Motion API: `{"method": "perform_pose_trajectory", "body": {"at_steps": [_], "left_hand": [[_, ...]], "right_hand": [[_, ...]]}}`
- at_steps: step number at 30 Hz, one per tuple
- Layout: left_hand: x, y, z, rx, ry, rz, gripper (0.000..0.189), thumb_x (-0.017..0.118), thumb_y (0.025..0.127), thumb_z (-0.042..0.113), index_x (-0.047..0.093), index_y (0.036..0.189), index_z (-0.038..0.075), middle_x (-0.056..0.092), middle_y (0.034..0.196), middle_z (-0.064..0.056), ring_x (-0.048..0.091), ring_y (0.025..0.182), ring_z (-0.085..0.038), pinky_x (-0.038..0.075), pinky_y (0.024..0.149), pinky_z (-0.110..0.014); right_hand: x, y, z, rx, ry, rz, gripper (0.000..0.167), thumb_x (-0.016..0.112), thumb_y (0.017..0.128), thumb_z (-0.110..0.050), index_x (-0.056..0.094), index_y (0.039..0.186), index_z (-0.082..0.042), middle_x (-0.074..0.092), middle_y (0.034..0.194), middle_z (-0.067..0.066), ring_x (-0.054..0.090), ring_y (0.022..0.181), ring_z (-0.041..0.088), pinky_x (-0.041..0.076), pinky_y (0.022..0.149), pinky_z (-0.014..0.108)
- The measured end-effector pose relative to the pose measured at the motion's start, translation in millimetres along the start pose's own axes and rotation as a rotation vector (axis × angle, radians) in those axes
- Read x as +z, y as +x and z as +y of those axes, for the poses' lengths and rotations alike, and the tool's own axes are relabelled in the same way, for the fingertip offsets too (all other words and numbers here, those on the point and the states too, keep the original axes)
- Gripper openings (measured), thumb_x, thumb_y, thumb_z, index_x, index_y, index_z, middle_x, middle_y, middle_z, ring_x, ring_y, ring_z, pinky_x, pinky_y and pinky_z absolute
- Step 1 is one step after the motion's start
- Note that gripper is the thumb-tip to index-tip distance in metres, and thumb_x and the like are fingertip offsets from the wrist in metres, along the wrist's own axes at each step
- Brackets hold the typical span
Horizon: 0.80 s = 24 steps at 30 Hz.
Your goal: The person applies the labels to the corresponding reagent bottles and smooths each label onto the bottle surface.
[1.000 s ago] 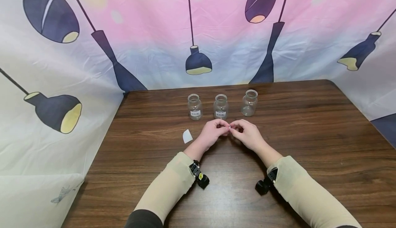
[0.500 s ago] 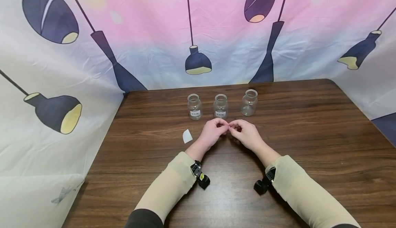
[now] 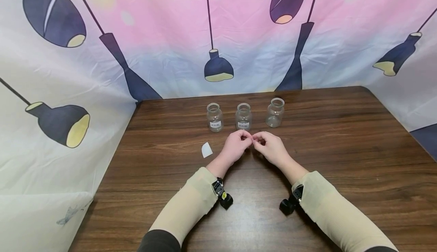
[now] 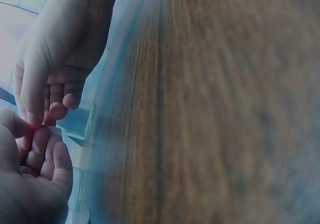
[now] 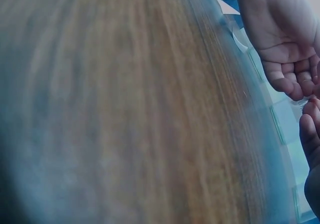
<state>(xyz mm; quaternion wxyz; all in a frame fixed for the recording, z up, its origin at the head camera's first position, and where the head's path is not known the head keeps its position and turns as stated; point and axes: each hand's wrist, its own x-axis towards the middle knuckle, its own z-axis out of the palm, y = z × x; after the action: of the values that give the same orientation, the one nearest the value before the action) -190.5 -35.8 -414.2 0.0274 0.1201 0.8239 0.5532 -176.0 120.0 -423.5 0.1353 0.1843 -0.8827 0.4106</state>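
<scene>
My left hand and right hand meet at the fingertips over the middle of the table, in front of the glass jars. Between them they pinch a small, pale, paper-like label, mostly covered by the fingers. Only a pale corner of it shows beside the left hand in the left wrist view. Just beyond the hands stands the middle jar, which bears a white printed label; the left jar has one too. No label shows on the right jar.
A loose white piece of paper lies on the brown wooden table, left of the left hand. A patterned cloth hangs behind the table's far edge. All three jars stand upright without lids.
Both hands keep their pinch at nearly the same spot, with only slight shifts of the wrists and fingers. The jars and the loose paper have stayed in place.
</scene>
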Motion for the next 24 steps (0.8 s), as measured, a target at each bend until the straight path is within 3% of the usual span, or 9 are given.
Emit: {"method": "perform_pose_trajectory", "body": {"at_steps": [9,17,24], "left_hand": [[0.0,0.1,-1.0,-0.012,-0.034,-0.014,0.008,0.054,0.084,0.006,0.062,0.084,0.005,0.053,0.068,0.003,0.048,0.060,-0.009,0.039,0.052,-0.021],[-0.3,-0.6,-2.6,-0.019,-0.057,-0.023,0.007,0.056,0.085,0.008,0.063,0.085,0.006,0.053,0.067,0.002,0.048,0.060,-0.009,0.039,0.052,-0.021],[-0.4,-1.4,-2.5,-0.020,-0.051,-0.017,0.006,0.058,0.085,0.009,0.062,0.084,0.006,0.053,0.067,0.003,0.048,0.061,-0.009,0.039,0.054,-0.021]], "right_hand": [[0.6,-0.2,0.0,0.091,0.122,-0.015,0.009,0.066,0.084,-0.007,0.061,0.092,-0.005,0.065,0.081,0.003,0.059,0.074,0.015,0.047,0.065,0.026],[2.1,-1.1,2.1,0.115,0.129,0.000,0.006,0.066,0.086,-0.009,0.064,0.090,-0.005,0.066,0.082,0.003,0.057,0.073,0.014,0.045,0.064,0.025],[3.5,-1.6,1.7,0.126,0.146,0.023,0.005,0.065,0.086,-0.010,0.065,0.089,-0.006,0.064,0.077,0.002,0.052,0.063,0.011,0.043,0.056,0.024]]}}
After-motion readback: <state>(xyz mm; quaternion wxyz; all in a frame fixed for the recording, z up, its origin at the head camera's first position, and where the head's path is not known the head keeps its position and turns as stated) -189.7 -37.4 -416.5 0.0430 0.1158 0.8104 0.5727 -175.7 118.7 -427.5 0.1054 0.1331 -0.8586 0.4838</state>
